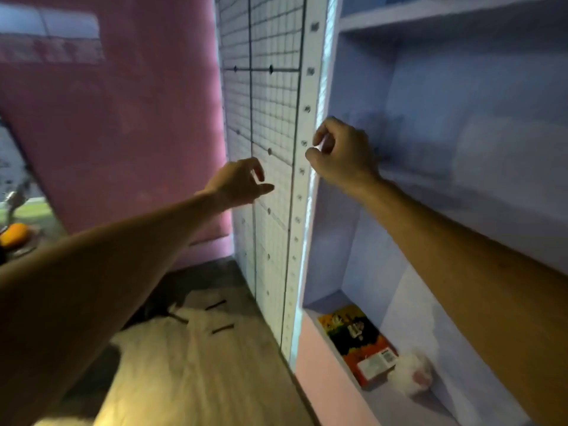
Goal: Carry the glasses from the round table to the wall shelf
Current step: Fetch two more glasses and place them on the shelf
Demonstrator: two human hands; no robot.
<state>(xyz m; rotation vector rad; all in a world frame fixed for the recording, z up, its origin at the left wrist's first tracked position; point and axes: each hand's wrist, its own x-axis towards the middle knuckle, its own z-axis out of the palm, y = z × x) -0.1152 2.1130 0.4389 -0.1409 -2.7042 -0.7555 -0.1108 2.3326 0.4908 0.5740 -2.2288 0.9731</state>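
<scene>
Here both hands, left hand (236,182) and right hand (341,155), reach toward the wall shelf (430,186).

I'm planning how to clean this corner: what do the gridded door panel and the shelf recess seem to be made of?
The gridded door panel looks like wire mesh in a pale painted frame, judging by the fine squares. The shelf recess looks like matte painted plaster or masonry: flat lilac, slightly uneven.
</scene>
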